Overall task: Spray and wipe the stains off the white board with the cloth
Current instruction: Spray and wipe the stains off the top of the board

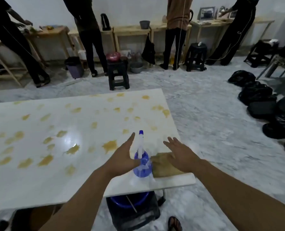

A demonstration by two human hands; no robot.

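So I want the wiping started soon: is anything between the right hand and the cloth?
Nothing visible. The open right hand hovers directly over the tan folded cloth at the white board's near corner; the blue spray bottle stands just left, beside it.

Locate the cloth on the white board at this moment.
In the head view the cloth lies flat on the white board at its near right corner, just right of the blue spray bottle and partly under the open right hand.
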